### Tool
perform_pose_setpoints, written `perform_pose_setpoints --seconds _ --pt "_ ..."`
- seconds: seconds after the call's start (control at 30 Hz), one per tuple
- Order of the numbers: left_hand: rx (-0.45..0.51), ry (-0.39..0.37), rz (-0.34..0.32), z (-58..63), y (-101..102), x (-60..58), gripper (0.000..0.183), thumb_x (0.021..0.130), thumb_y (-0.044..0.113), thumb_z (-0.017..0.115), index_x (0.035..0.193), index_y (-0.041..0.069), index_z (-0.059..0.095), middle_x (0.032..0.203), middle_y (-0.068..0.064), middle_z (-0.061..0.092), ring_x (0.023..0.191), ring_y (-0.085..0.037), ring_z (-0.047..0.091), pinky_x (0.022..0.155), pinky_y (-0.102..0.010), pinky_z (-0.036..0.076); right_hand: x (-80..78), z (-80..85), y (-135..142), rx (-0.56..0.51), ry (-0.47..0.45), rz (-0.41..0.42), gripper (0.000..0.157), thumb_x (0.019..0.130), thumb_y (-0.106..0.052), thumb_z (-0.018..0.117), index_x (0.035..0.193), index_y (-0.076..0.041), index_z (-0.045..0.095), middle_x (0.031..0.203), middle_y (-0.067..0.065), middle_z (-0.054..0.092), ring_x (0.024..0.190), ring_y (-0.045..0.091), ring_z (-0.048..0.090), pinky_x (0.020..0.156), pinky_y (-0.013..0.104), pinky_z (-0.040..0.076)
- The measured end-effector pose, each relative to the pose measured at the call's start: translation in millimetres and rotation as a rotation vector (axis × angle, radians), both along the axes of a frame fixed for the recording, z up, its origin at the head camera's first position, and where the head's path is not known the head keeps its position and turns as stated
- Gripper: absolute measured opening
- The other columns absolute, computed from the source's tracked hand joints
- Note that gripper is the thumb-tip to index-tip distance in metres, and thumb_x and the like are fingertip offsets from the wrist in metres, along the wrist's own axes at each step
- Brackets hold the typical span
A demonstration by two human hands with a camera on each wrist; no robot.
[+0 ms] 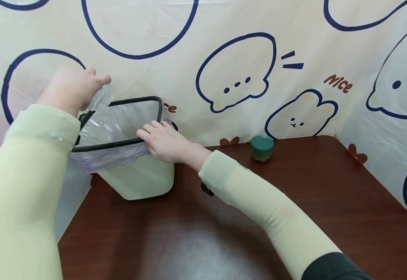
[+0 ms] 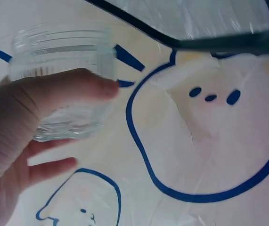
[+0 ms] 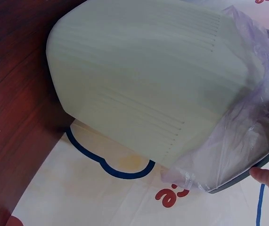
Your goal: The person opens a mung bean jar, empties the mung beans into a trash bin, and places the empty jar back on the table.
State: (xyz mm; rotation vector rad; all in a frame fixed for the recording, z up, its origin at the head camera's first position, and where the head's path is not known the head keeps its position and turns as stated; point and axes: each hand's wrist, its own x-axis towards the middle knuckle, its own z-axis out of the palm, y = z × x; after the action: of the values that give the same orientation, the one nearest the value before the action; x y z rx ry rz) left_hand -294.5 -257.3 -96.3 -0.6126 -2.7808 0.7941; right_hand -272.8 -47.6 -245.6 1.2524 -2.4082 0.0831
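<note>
A clear glass jar [image 2: 70,115] with a bare threaded neck is in my left hand [image 1: 72,87]. Thumb and fingers wrap round its side in the left wrist view. In the head view the jar hangs at the left end of a pale green bin [image 1: 140,179], close to the black rim [image 1: 105,146]. A thin translucent bag [image 1: 102,124] lines the bin and folds over its outside. My right hand [image 1: 165,142] grips the rim at the near right corner, fingers over the edge; the right wrist view shows only some fingertips.
A small jar with a green lid [image 1: 262,144] stands on the dark wooden table [image 1: 311,186], right of the bin near the back edge. Patterned sheeting [image 1: 238,74] hangs behind and at the sides. The bin stands at the table's back left.
</note>
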Motion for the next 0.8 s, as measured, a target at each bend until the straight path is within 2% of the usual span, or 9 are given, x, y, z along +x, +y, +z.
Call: perform_pose_setpoints --seconds 0.13,0.3,0.47,0.67,0.8 --pt "-0.053 0.056 -0.034 2.7 2 -0.3 0.061 0.075 -0.019 0.064 0.125 0.007 0.041 0.095 -0.028 0.047 0.061 -0.04 0.052 0.055 -0.054 0.047 0.5 0.1 1 -0.007 -0.002 -0.001 0.021 0.102 -0.016 0.041 0.116 -0.014 0.056 0.104 -0.001 0.053 0.101 0.019 0.047 0.088 0.033 0.038" --pt "-0.096 0.012 0.029 -1.0 6 0.1 0.056 0.081 -0.018 0.061 0.127 0.007 0.042 0.094 -0.027 0.047 0.056 -0.036 0.048 0.054 -0.052 0.048 0.5 -1.1 1 -0.01 -0.003 0.004 0.02 0.102 -0.016 0.04 0.115 -0.013 0.056 0.103 -0.001 0.052 0.1 0.019 0.047 0.088 0.033 0.037" --pt "-0.08 0.023 0.032 -2.7 5 -0.1 0.055 0.081 -0.016 0.062 0.127 0.006 0.041 0.096 -0.029 0.048 0.055 -0.036 0.048 0.053 -0.051 0.048 0.4 -3.0 -1 -0.007 0.005 0.002 0.02 0.101 -0.015 0.041 0.115 -0.013 0.056 0.103 -0.001 0.053 0.1 0.019 0.047 0.088 0.033 0.037" --pt "-0.002 0.081 -0.011 3.2 7 1.4 0.06 0.077 -0.017 0.062 0.129 0.005 0.04 0.104 -0.033 0.048 0.075 -0.05 0.055 0.063 -0.059 0.047 1.4 -1.5 0 -0.009 0.008 0.004 0.021 0.101 -0.015 0.041 0.116 -0.013 0.056 0.104 -0.001 0.053 0.1 0.019 0.047 0.088 0.033 0.038" --pt "-0.018 0.026 0.033 1.8 11 4.3 0.054 0.079 -0.016 0.062 0.126 0.004 0.042 0.101 -0.032 0.05 0.071 -0.047 0.055 0.061 -0.058 0.048 1.6 -1.1 1 -0.016 0.014 0.002 0.02 0.101 -0.015 0.041 0.115 -0.013 0.056 0.102 -0.001 0.052 0.099 0.019 0.047 0.087 0.033 0.037"
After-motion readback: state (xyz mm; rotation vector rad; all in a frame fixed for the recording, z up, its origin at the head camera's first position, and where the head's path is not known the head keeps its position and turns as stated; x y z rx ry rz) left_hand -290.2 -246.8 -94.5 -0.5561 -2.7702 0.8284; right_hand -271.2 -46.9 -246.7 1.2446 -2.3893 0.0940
